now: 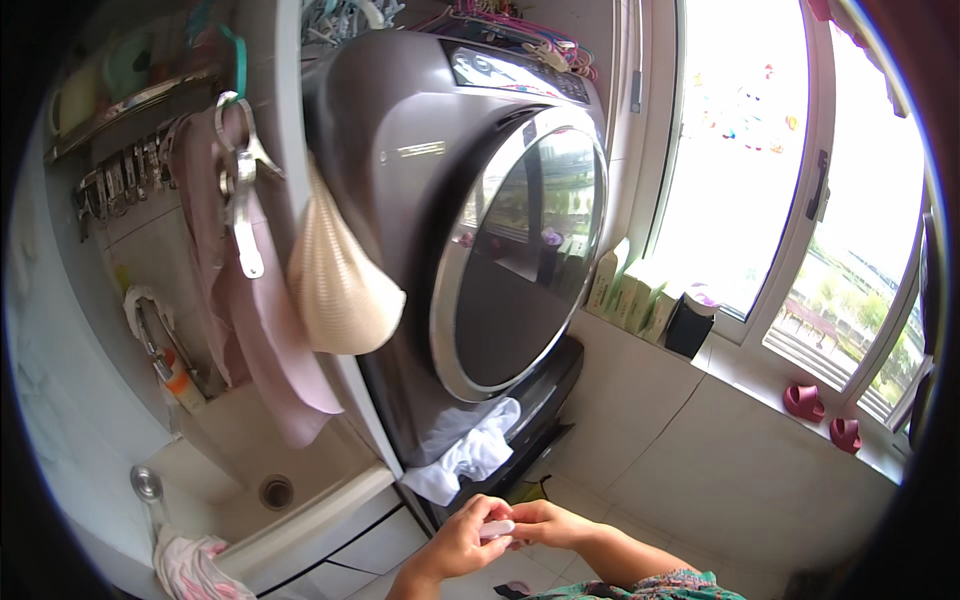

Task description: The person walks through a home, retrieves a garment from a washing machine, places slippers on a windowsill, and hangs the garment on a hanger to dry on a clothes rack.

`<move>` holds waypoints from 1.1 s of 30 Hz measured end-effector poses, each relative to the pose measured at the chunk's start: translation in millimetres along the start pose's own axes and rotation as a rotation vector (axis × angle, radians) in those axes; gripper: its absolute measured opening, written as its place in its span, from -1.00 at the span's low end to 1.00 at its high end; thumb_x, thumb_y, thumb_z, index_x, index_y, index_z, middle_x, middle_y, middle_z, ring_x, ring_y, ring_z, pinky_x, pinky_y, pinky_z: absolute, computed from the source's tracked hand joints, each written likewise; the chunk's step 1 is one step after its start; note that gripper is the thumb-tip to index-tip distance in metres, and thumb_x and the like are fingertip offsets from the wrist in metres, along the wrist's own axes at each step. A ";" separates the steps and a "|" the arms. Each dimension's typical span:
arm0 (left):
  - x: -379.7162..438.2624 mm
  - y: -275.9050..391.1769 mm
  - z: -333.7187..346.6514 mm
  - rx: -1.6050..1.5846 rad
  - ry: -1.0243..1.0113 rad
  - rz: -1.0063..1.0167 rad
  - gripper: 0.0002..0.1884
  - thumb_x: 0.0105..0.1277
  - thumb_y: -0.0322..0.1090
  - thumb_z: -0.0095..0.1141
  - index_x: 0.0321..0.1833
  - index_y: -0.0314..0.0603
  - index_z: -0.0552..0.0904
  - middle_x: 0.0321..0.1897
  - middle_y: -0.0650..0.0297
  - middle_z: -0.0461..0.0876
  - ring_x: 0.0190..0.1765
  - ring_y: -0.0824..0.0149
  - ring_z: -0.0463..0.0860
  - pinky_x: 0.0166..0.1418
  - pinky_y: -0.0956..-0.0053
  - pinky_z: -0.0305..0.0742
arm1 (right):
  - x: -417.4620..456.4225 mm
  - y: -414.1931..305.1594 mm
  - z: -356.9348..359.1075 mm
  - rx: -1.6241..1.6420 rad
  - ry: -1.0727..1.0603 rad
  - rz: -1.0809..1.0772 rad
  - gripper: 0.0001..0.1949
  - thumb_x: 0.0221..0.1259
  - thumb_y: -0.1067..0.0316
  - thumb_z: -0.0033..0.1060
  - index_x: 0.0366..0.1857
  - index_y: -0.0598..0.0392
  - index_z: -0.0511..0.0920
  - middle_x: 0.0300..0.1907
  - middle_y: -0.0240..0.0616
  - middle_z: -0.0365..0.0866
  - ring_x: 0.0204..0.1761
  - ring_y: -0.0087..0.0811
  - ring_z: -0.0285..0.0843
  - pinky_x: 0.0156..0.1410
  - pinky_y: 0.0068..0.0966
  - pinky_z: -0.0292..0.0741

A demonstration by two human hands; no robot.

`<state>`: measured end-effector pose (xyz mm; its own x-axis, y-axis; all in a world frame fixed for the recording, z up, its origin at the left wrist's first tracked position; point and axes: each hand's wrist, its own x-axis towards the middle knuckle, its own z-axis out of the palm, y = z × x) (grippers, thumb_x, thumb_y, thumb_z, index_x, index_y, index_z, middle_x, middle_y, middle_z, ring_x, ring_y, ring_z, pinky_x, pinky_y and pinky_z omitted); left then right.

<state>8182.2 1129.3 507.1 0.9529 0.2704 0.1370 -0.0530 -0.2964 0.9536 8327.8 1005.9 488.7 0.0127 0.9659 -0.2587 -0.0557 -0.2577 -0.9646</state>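
My left hand point(470, 541) is closed around a small white object point(496, 529), which shows between the fingers. Against it from the other side rests my right hand point(553, 523), its fingertips touching or pinching the object's end; the fingers partly hide it, so its kind is unclear. Both hands are held low, in front of the washing machine point(405, 172). Just beyond them a white cloth point(472, 457) lies bunched at the foot of the machine. The round glass door point(532, 285) of the machine looks closed.
On the left is a utility sink point(315, 487) with a faucet point(159, 360). A mauve cloth point(277, 330) and a beige mesh cap point(341, 292) hang beside it. Boxes point(637, 300), a black container point(688, 326) and red slippers point(804, 403) stand on the windowsill. A pinkish cloth point(195, 566) drapes the sink's edge.
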 end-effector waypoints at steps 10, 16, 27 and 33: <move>66.1 23.2 52.9 -0.302 -0.151 0.090 -0.82 0.13 -0.59 0.14 -0.20 -0.27 0.51 -0.20 0.28 0.51 -0.18 0.51 0.52 -0.12 0.66 0.43 | -68.9 17.6 -71.4 0.485 -0.032 -0.120 -0.69 0.21 0.15 0.05 -0.12 0.16 0.49 -0.30 -0.37 0.57 -0.27 -0.62 0.48 -0.14 -0.68 0.36; 85.7 17.3 41.2 -0.188 -0.171 0.101 -0.76 0.07 -0.59 0.17 -0.19 -0.25 0.51 -0.24 0.32 0.50 -0.23 0.56 0.47 -0.16 0.70 0.37 | -54.3 10.2 -84.8 0.362 0.045 -0.106 -0.72 0.15 0.17 0.15 -0.20 0.16 0.50 -0.36 -0.40 0.56 -0.33 -0.63 0.46 -0.23 -0.68 0.36; 92.8 -14.3 3.6 -0.334 0.091 0.039 -0.54 0.09 -0.48 0.24 0.08 -0.28 0.44 -0.10 0.20 0.53 -0.32 0.57 0.52 -0.21 0.66 0.43 | -38.8 -143.5 -199.9 0.129 0.545 -0.725 -0.75 -0.02 0.20 0.31 -0.36 0.09 0.48 -0.46 -0.33 0.53 -0.41 -0.51 0.50 -0.32 -0.58 0.43; 98.9 -28.7 -3.2 -0.268 0.166 -0.028 -0.56 0.12 -0.44 0.24 0.08 -0.30 0.44 -0.13 0.21 0.56 -0.30 0.56 0.51 -0.18 0.66 0.44 | -14.1 -310.4 -299.7 -0.165 0.966 -0.927 -0.76 0.04 0.20 0.26 -0.41 0.14 0.49 -0.52 -0.36 0.47 -0.50 -0.60 0.34 -0.39 -0.64 0.28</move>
<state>8277.0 1167.4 494.2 0.8946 0.4272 0.1310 -0.1255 -0.0411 0.9912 8644.1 1064.3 776.6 0.6760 0.3968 0.6209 0.4759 0.4082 -0.7790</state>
